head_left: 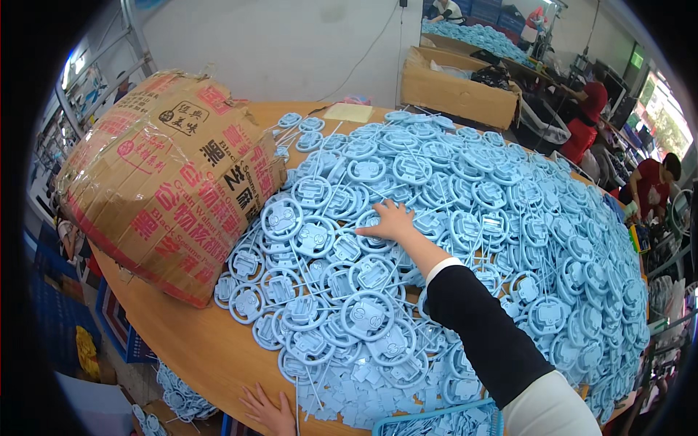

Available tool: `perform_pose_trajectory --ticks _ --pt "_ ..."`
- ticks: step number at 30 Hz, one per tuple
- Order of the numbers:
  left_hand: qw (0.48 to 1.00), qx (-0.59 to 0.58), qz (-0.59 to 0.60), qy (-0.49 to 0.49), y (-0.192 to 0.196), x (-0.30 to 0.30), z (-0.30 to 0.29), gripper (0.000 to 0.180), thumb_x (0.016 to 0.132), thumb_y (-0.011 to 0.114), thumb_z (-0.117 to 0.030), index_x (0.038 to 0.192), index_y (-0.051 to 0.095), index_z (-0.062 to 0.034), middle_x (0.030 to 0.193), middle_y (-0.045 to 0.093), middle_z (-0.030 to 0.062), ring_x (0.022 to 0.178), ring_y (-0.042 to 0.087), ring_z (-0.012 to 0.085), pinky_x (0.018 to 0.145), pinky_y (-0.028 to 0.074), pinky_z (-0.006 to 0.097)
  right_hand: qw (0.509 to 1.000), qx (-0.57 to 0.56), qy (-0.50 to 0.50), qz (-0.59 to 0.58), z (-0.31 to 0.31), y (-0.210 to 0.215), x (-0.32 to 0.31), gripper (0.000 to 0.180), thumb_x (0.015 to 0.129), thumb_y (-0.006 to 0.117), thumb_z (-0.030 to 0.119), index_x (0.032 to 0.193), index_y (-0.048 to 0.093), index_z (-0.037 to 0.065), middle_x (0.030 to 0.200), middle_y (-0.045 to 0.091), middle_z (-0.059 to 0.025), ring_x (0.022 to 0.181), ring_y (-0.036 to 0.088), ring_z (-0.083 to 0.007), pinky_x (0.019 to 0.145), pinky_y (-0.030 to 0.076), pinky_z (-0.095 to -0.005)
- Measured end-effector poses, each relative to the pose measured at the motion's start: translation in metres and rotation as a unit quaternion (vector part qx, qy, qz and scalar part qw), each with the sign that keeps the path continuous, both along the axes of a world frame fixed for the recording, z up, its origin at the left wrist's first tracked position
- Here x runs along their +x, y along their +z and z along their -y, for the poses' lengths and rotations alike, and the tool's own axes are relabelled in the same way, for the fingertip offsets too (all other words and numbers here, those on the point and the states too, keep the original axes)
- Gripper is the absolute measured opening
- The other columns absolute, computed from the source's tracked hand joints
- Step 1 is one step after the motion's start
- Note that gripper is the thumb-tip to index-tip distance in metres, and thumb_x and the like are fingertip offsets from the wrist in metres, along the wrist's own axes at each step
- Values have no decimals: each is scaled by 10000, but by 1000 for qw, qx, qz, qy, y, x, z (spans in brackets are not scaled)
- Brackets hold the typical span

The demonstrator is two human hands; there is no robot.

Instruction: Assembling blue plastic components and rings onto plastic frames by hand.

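Note:
A wide heap of light blue plastic parts (367,316) covers much of the wooden table (182,341). Each part is a round ring with a moulded centre, and many have thin straight sticks. My right hand (392,220) reaches over the heap's left middle, fingers spread and touching the rings, with none visibly gripped. Low in the view, my left hand (270,412) rests by the table's front edge, fingers apart and holding nothing. Small flat blue pieces (342,400) lie loose to its right. Beside them stands a light blue basket (436,414) with more such pieces.
A large, battered cardboard box (167,189) leans on the table at left, against the heap. Another open carton (462,91) stands behind. Below the table's left edge are more blue parts (182,392). People in red (651,185) are at the far right, among machines.

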State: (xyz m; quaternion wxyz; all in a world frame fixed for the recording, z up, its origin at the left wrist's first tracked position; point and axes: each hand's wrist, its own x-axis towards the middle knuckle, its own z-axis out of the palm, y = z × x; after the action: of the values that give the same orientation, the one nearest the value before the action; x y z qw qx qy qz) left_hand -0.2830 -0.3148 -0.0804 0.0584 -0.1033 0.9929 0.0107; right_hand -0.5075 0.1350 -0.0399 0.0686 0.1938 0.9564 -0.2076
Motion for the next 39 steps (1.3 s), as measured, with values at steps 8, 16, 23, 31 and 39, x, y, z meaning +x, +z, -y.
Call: perform_pose_trajectory --ticks 8,16,23,31,39 --pt "998 41 23 33 9 -3 -11 634 843 445 -446 1360 279 -119 1411 176 180 1288 120 400 1005 118 549 1000 7 -2 8 -1 -4 -2 990 507 588 767 1280 429 168 1381 286 -150 1276 197 -429 970 121 -646" --pt "995 68 45 62 16 -4 -20 612 853 469 -354 1363 261 -86 1444 92 158 1327 -2 385 1029 4 563 1000 3 -2 12 -2 -3 -2 990 510 591 761 1283 425 165 1379 287 -162 1277 189 -436 970 113 -651" --pt "999 29 19 27 1 -2 -4 637 842 445 -449 1359 277 -117 1411 176 177 1288 122 397 1007 117 548 1000 -2 4 17 0 2 3 973 526 607 735 1287 421 157 1374 286 -180 1272 190 -449 968 107 -659" --pt "996 64 42 55 17 -3 -18 615 859 460 -371 1366 251 -92 1443 95 153 1323 14 391 1025 16 570 999 13 19 39 20 1 36 950 524 608 732 1266 440 162 1355 313 -179 1264 211 -447 975 98 -656" --pt "1000 12 7 10 0 7 -2 670 815 454 -525 1334 339 -118 1354 310 203 1231 276 411 987 239 524 997 32 22 63 39 1 88 918 566 568 745 1271 438 172 1399 251 -163 1281 180 -433 988 63 -643"
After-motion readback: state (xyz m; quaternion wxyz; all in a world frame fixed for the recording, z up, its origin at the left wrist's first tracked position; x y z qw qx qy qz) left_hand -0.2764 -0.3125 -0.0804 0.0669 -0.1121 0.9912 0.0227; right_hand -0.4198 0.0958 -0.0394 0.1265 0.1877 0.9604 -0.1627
